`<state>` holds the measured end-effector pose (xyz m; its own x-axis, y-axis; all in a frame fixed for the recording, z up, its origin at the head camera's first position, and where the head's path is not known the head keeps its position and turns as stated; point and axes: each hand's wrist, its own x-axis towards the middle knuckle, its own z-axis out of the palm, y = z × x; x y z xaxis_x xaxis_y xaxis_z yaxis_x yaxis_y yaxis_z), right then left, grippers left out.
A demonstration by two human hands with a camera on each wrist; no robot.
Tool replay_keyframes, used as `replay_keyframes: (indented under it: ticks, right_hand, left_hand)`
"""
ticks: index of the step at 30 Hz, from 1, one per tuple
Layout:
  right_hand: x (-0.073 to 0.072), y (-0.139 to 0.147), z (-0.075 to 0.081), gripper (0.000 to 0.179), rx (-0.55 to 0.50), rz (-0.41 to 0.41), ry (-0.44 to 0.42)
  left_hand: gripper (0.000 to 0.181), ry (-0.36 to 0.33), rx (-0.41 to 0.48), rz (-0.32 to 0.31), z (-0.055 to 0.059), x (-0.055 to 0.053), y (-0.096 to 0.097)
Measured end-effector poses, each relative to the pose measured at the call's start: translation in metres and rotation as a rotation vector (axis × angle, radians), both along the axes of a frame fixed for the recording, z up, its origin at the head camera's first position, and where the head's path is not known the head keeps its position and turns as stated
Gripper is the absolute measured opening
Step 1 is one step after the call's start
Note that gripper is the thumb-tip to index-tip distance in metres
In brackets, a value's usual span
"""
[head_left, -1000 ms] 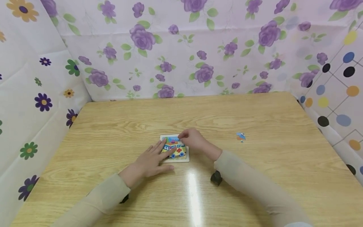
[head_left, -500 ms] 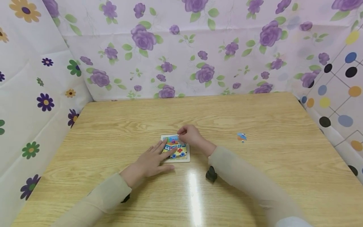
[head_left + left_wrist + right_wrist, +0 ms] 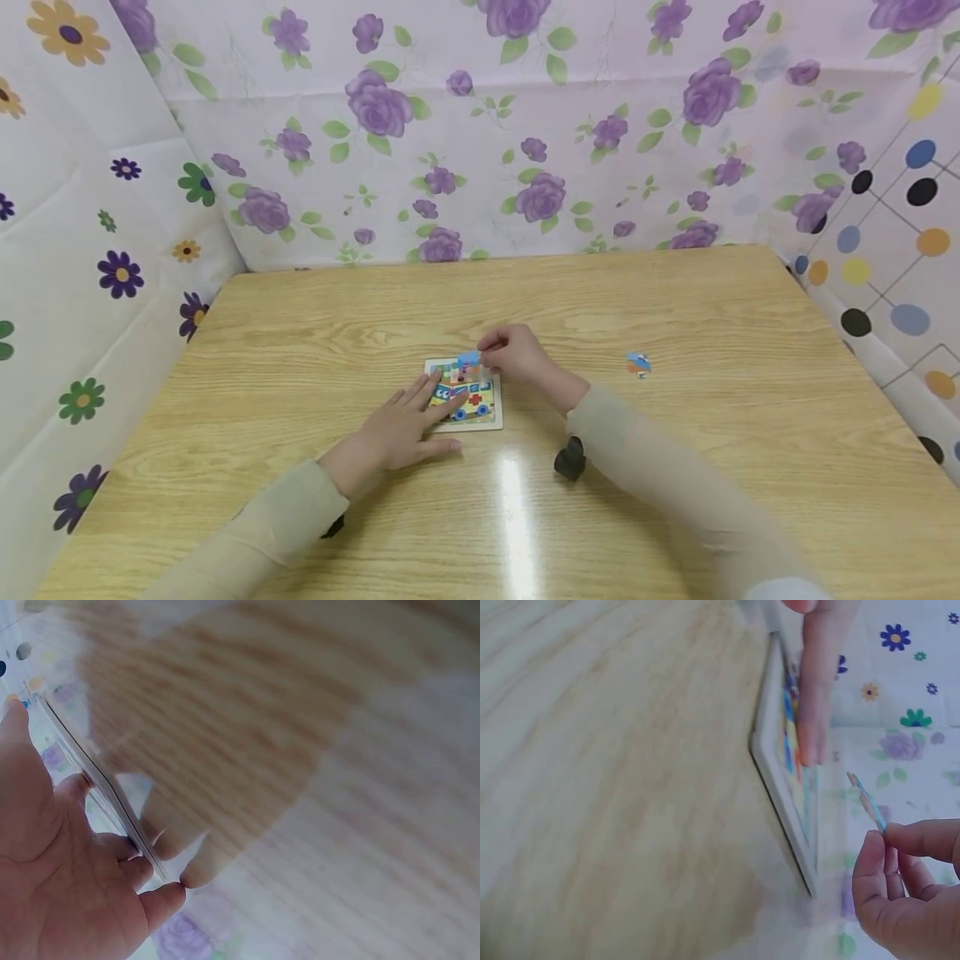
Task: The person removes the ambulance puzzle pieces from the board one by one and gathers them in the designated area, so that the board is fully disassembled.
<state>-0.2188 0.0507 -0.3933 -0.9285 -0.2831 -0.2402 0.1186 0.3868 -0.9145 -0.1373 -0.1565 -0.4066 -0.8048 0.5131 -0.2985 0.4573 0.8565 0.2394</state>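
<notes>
A small jigsaw puzzle [image 3: 482, 415] with a white frame and a picture of a yellow ambulance lies on the table. My left hand [image 3: 397, 423] rests on its left part, fingers straight and spread, hiding some of the picture. Between thumb and fingertips, my right hand [image 3: 519, 357] pinches a puzzle piece [image 3: 468, 363] in blue and pink at the board's upper edge. The right wrist view shows this thin piece [image 3: 868, 802] tilted and raised off the board. In the left wrist view, the left hand's fingers [image 3: 161, 904] reach along the board's edge [image 3: 105, 784].
One loose blue-and-orange puzzle piece [image 3: 639, 364] lies on the wooden table [image 3: 315, 333] to the right of the board. A purple-flowered cloth [image 3: 465, 125] hangs behind the table's far edge, with patterned cloths at both sides.
The right hand's piece, earlier flat in the upper part of the puzzle, is now lifted and tilted in its pinch. The left hand stays in place on the puzzle.
</notes>
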Motion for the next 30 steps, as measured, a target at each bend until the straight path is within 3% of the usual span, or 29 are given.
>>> replay_keyframes:
  ticks: [8, 16, 30]
  right_hand:
    - [0.002, 0.032, 0.02, 0.018, -0.043, -0.022, 0.011]
    - [0.001, 0.068, 0.03, 0.019, -0.02, -0.051, 0.023]
    - [0.0, 0.123, 0.029, 0.023, 0.055, -0.09, 0.014]
  left_hand:
    - [0.071, 0.011, -0.004, -0.002, -0.001, -0.002, 0.0]
    - [0.07, 0.005, 0.025, -0.007, 0.0, 0.0, 0.001]
    - [0.072, 0.013, 0.045, -0.001, -0.001, 0.002, -0.001]
